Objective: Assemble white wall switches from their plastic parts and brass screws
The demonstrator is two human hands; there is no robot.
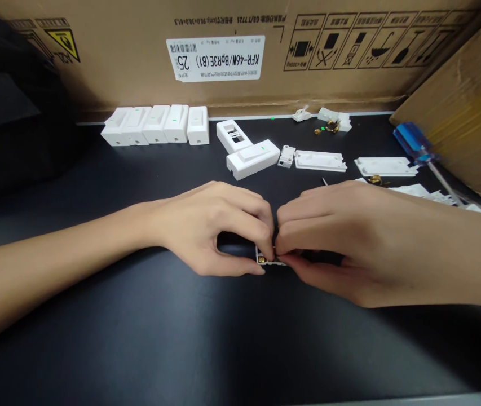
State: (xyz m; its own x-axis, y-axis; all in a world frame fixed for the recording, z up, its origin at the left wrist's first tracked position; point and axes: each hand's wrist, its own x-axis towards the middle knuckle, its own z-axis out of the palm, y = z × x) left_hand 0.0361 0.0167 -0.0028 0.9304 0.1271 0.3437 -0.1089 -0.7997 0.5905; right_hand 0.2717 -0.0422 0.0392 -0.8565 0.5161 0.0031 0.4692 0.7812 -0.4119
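Nearest me, the dark surface [147,338] runs beneath my left grip [206,231] and right grip [350,242]. Both pinch a small white switch housing [280,263] between them, its brass contact [261,259] showing; even fingertip pressure should keep it steady.

Black bench top [96,344], white switch parts along the far side

Far left: five white switch blocks [154,125] in a tight row by the far edge. Centre: white open frame [234,136] against a white rocker housing [252,159], small white block [286,156] just right of it, then a flat white plate [320,160]. Further right: second flat white plate [385,166]. Far centre: brass fittings [331,127] beside white fragments [335,117]. Far right: blue-handled screwdriver [411,141], shaft angled toward the near right.
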